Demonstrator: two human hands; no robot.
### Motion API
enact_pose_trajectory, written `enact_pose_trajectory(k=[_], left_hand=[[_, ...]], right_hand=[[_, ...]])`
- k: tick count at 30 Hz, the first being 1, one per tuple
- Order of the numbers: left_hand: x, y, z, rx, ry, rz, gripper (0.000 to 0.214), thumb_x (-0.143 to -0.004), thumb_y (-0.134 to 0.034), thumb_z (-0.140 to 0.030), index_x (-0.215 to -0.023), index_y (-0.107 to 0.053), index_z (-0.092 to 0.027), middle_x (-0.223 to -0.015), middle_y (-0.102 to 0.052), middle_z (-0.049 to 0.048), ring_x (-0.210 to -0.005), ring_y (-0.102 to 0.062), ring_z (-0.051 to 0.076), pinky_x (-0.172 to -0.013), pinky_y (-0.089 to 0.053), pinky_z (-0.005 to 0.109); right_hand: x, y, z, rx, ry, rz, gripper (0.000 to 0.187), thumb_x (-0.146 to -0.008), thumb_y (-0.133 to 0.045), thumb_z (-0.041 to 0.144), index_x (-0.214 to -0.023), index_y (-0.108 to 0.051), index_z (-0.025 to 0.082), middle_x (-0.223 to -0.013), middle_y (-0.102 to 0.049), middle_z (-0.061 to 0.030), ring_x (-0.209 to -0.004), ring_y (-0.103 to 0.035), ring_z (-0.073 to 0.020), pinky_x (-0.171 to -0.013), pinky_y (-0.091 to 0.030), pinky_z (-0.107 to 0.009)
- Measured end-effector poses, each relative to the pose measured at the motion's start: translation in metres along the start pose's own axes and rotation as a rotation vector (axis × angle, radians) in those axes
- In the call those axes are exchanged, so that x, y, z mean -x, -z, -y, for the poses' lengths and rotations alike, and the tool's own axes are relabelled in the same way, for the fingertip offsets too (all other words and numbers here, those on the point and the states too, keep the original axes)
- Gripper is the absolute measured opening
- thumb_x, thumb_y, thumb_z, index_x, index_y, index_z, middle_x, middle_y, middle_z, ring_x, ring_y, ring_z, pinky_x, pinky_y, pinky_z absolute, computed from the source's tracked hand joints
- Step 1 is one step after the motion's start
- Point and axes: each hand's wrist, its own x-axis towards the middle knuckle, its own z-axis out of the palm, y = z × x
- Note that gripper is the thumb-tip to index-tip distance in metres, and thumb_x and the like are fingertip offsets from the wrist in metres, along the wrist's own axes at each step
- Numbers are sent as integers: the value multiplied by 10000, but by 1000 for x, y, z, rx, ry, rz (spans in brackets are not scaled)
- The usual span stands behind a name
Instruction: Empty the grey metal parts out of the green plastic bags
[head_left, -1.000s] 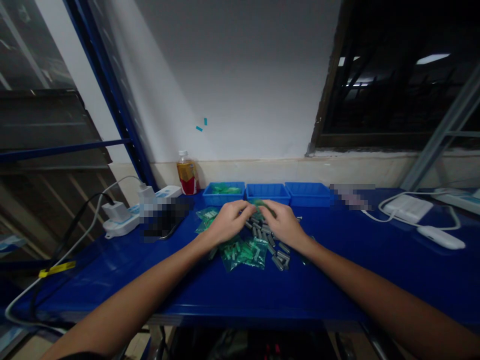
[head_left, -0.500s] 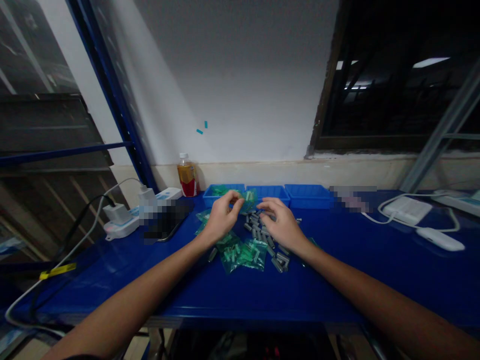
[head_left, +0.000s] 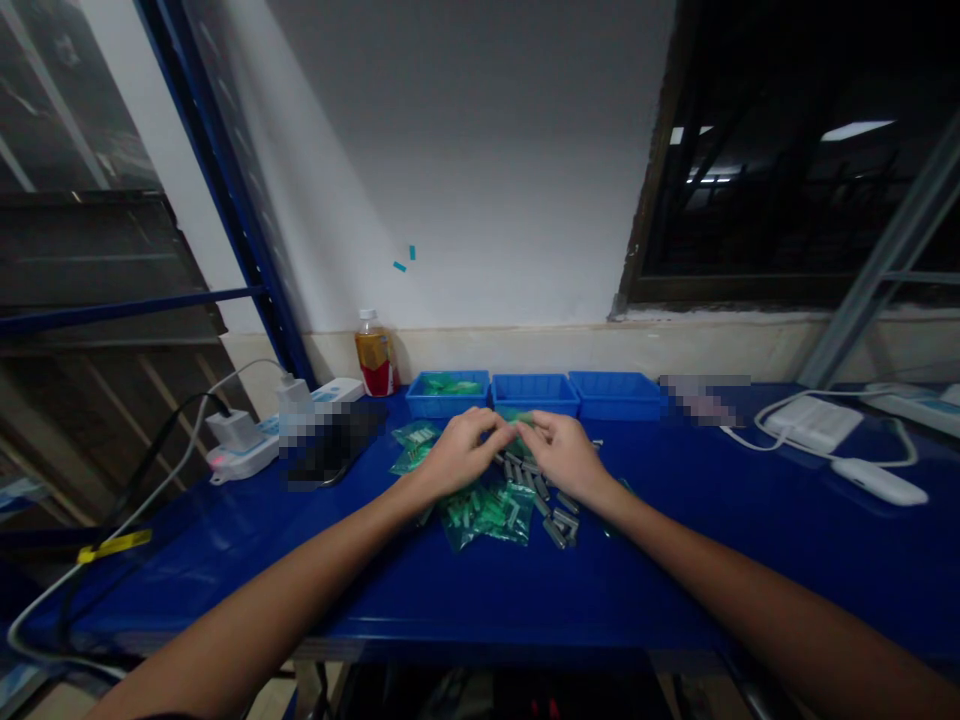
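Observation:
My left hand (head_left: 457,455) and my right hand (head_left: 564,453) meet over a heap of small grey cylinders (head_left: 551,500) on the blue table (head_left: 720,540). Both hands are closed, and their fingertips pinch a small green plastic bag (head_left: 516,418) held between them. More green bags filled with grey parts (head_left: 487,508) lie just in front of my hands. Another few green bags (head_left: 412,443) lie to the left of my left hand.
Three blue trays (head_left: 536,393) stand in a row at the back by the wall; the left one holds green bags. A drink bottle (head_left: 373,352) stands left of them. Power strips with cables (head_left: 247,440) lie at the left; white devices with cords (head_left: 814,420) at the right.
My left hand, which had reached up toward the left blue tray with a green bag, has come back down. Both hands now meet again over the grey parts.

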Motion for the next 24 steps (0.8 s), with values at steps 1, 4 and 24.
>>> enact_pose_trajectory(k=[1, 4, 24], left_hand=[[-2, 1, 1, 122, 122, 5, 503, -909, -312, -522, -710, -604, -164, -718, -611, 49, -716, -543, 168, -672, -406, 286], [-6, 3, 8, 438, 439, 27, 665, -867, -211, -640, -652, -598, -144, -659, -607, 66, -602, -547, 146, -517, -348, 237], [5, -3, -4, -159, -223, 98, 204, -912, -427, -300, -875, -590, -182, -902, -562, 55, -852, -532, 161, -786, -424, 279]], right_hand=[[2, 0, 0, 101, 81, -12, 275, -847, -467, 344, -725, -649, 178, -508, -565, 9, -442, -457, -127, -483, -317, -257], [7, 1, 1, 247, 249, 5, 286, -865, -436, 243, -1002, -686, 224, -810, -721, -29, -599, -600, -161, -588, -413, -276], [-3, -4, -6, -411, -215, 111, 356, -829, -496, 458, -769, -639, 138, -696, -633, -21, -686, -572, -164, -675, -444, -292]])
